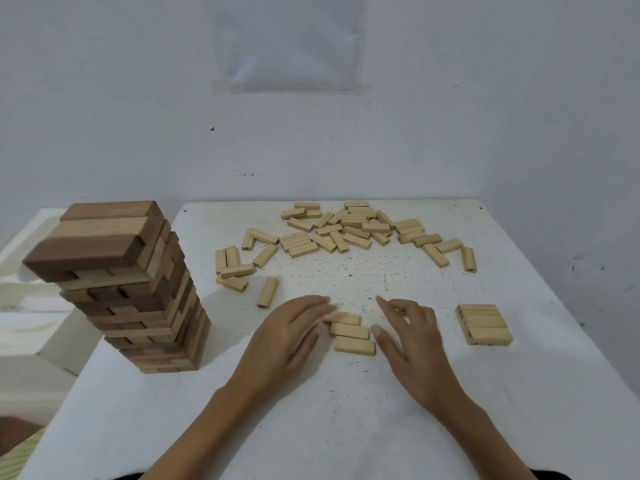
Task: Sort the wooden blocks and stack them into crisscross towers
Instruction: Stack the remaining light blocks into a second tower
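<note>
I see soft, even, cool light; faint shadows under the tower (138,292); wide-angle bending at edges; slight blur throughout.

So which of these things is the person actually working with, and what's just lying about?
In the job:
- three blocks laid side by side between the left hand and right hand
- loose block pile
- small flat stack
- tall tower

Just there:
- white table
- paper on the wall
</note>
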A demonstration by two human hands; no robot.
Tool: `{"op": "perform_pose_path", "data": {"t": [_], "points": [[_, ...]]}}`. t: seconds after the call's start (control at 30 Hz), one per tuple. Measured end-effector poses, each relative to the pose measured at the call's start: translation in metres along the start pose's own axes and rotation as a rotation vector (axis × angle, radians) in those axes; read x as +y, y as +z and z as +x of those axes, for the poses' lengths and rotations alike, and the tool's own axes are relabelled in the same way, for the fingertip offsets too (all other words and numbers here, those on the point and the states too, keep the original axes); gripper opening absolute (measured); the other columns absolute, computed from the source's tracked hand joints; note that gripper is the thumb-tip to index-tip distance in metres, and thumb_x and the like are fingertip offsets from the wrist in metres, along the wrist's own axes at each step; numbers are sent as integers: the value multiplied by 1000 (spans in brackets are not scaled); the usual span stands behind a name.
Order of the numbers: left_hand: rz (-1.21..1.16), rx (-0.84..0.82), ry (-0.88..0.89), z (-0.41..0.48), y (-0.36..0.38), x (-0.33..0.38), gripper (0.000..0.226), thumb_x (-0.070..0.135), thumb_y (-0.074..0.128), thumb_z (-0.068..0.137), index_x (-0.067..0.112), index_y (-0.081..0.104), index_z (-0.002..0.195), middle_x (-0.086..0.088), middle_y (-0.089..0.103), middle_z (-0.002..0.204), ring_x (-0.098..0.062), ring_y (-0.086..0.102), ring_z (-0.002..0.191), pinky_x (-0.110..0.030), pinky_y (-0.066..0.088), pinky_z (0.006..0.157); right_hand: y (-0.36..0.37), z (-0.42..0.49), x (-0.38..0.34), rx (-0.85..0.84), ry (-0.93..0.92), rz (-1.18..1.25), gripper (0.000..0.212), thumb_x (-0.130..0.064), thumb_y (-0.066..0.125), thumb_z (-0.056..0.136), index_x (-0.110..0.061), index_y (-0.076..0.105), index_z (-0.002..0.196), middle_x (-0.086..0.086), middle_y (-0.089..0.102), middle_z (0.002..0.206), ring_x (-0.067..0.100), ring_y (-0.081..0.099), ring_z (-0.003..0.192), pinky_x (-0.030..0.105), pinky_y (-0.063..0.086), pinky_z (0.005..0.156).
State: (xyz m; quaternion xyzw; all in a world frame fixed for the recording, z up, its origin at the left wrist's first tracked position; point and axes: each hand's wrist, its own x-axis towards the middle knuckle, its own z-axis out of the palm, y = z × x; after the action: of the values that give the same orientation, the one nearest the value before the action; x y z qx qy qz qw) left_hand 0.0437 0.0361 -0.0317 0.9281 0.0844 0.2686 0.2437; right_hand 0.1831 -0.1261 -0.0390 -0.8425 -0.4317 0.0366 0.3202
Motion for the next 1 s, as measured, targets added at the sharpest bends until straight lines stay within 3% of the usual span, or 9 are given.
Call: {"op": "perform_pose_path", "data": {"t": [0.17, 0.23, 0.3, 0.37, 0.43, 0.63, 0.8, 0.9, 1.0], "points": [[154, -342, -329, -18, 2, 4, 95, 82, -16, 70, 28, -12, 148, 19, -18, 154, 10, -27, 134, -23, -14, 115, -3, -26, -8, -333, 13, -303, 114, -83, -34, 48, -29, -15, 147, -7, -19, 153, 14, -19, 136, 28, -18, 107], [259, -432, -313, -17, 6, 7, 103, 81, -29, 61, 22, -24, 145, 10, -33, 151, 3, -37, 132, -33, -22, 113, 4, -26, -7, -337, 31, -335, 115, -81, -36, 51, -24, -12, 148, -1, -19, 155, 17, -18, 137, 32, -22, 105], [296, -467, -301, -15, 10, 10, 106, 81, -33, 58, 19, -27, 144, 7, -37, 149, 0, -40, 131, -35, -25, 112, 10, -22, -7, -287, 27, -371, 104, -78, -19, 74, -14, 13, 150, 10, 9, 157, 21, 0, 136, 37, -9, 108], [300, -474, -287, -14, 13, 11, 107, 81, -33, 58, 18, -26, 144, 6, -37, 149, -1, -40, 131, -36, -27, 110, 17, -21, -5, -259, 53, -406, 78, -62, 5, 95, -8, 43, 137, 16, 44, 141, 26, 28, 125, 43, 14, 103], [311, -480, -281, -13, 14, 12, 107, 81, -33, 58, 17, -25, 144, 5, -37, 149, -1, -40, 131, -35, -28, 109, 20, -20, -5, -272, 67, -430, 67, -54, 11, 99, -9, 49, 130, 14, 54, 131, 27, 36, 118, 45, 21, 97], [364, -475, -260, -15, 16, 14, 109, 82, -30, 58, 19, -21, 146, 5, -28, 154, -3, -35, 135, -36, -27, 110, 22, -12, -5, -217, 59, -442, 67, -53, 5, 98, -12, 48, 129, 13, 56, 127, 26, 38, 115, 46, 23, 99], [218, -382, -287, -6, 9, 2, 107, 90, 16, 67, 25, -2, 151, 12, -4, 156, 3, -17, 137, -35, -17, 115, 6, 0, 1, -262, 6, -335, 115, -85, -30, 49, -34, -1, 148, -7, 4, 152, 11, -4, 135, 34, -7, 110], [198, -379, -252, 3, 7, -1, 96, 82, 33, 71, 29, 16, 149, 12, 10, 153, 6, -8, 133, -36, -10, 117, 6, 6, 3, -233, -18, -296, 117, -88, -25, 49, -37, 12, 147, -7, 14, 149, 13, 10, 134, 32, 3, 108], [248, -358, -235, 5, 13, 2, 90, 79, 16, 76, 26, 23, 148, 11, 15, 153, 0, -3, 136, -41, -6, 118, 8, 10, 0, -213, -16, -266, 107, -83, -16, 67, -29, 36, 143, 2, 32, 144, 17, 20, 128, 40, 16, 107]]}}
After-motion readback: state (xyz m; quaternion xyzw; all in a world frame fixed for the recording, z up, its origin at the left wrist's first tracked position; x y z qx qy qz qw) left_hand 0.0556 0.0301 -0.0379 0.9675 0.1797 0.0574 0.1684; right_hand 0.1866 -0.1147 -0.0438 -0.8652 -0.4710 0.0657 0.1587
